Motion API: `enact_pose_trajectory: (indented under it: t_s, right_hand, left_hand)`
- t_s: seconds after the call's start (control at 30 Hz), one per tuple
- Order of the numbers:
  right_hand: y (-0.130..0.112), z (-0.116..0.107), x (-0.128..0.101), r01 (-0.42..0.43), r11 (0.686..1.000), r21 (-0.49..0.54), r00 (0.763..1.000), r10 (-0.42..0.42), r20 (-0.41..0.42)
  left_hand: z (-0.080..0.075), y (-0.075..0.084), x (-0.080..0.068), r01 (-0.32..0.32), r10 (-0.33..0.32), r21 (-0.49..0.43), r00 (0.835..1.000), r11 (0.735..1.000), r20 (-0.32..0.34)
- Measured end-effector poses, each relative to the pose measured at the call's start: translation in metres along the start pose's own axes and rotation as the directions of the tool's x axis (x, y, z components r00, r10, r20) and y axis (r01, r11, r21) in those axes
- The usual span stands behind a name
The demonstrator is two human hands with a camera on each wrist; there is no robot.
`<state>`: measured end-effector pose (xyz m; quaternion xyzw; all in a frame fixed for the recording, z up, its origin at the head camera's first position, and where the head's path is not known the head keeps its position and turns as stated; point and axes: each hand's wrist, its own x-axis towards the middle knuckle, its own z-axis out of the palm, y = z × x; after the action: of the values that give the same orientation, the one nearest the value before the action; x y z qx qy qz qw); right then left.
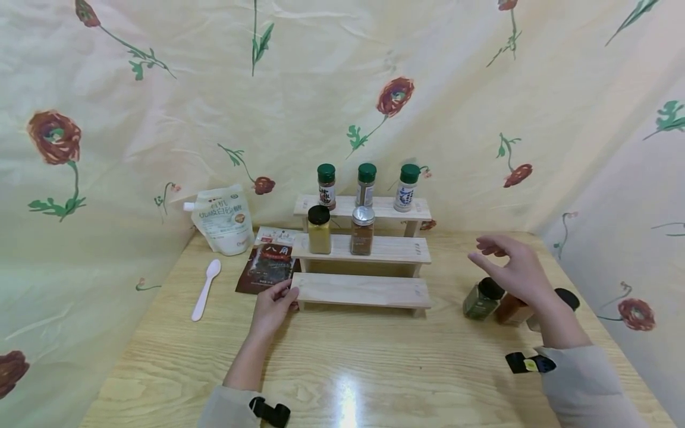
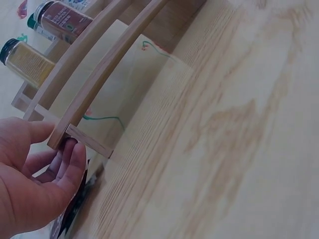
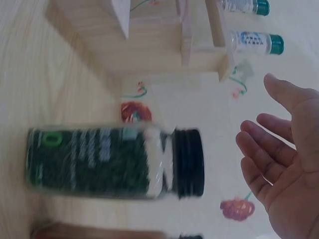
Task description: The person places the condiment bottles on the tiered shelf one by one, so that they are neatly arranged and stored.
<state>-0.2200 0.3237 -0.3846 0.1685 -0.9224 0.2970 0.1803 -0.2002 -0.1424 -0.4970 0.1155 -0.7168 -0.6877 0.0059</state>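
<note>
A three-tier wooden spice rack stands mid-table. My left hand pinches the left end of its lowest step, thumb above and fingers curled beneath, as the left wrist view shows. My right hand hovers, fingers relaxed and holding nothing, above the jars on the right. Nearest to it is a black-capped jar of green dried herbs, apart from the fingers. Beside that stand a reddish-brown spice jar and another black-capped jar, both partly hidden by the right arm.
On the middle step are a yellow spice jar and a silver-capped brown spice jar. Several green-capped shakers line the top step. Left of the rack lie a white spouted pouch, a dark red packet and a white spoon.
</note>
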Motion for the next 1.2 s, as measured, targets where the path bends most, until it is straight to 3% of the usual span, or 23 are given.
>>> enact_pose_trajectory:
  t_s: [0.37,0.53,0.83,1.2]
  right_hand:
    - [0.023,-0.009,-0.022,-0.022,0.997,-0.078,0.996,0.029,0.089]
    - [0.030,-0.007,-0.031,0.041,0.993,-0.111,0.989,-0.025,0.145]
    - [0.033,-0.009,-0.038,-0.001,0.997,-0.081,0.957,0.025,0.289]
    - [0.037,-0.010,-0.041,0.003,0.996,-0.092,0.959,0.024,0.282]
  left_hand:
    - [0.001,0.000,0.003,0.001,-0.001,0.015,1.000,1.000,0.001]
    - [0.002,0.000,0.001,0.000,0.000,-0.001,1.000,1.000,-0.001]
    - [0.002,-0.001,0.000,0.001,-0.001,-0.008,1.000,1.000,-0.006]
    - [0.001,-0.002,0.000,-0.007,0.007,-0.024,1.000,1.000,0.012]
